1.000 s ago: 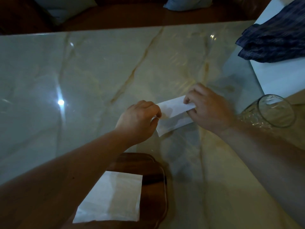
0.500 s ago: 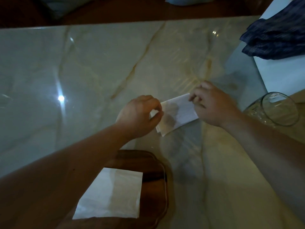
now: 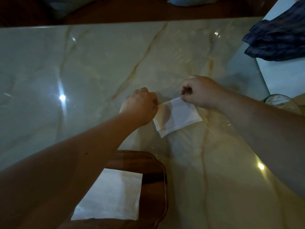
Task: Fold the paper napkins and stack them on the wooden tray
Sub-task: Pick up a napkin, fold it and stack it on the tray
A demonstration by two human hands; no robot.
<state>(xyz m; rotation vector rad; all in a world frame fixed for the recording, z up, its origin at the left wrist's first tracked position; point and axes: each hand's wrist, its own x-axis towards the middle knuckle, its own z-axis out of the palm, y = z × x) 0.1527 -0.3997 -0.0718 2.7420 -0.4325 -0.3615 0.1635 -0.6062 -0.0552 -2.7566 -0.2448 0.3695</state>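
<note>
A white paper napkin [image 3: 177,117] hangs over the marble table, held up by its two top corners. My left hand [image 3: 140,108] pinches the left corner and my right hand [image 3: 199,91] pinches the right corner. The sheet droops toward me, and its lower edge shows two layers. Nearer to me a dark wooden tray [image 3: 153,171] sits at the table's front. A folded white napkin [image 3: 110,195] lies flat on the tray, partly hidden by my left forearm.
A clear glass [image 3: 280,100] stands at the right, just behind my right forearm. A dark blue cloth [image 3: 277,38] lies on a white surface [image 3: 285,75] at the far right. The glossy marble table [image 3: 82,71] stretches left and back.
Both hands have lifted the napkin's top edge and drawn apart. The napkin has gone from a narrow strip to a wider sheet hanging down.
</note>
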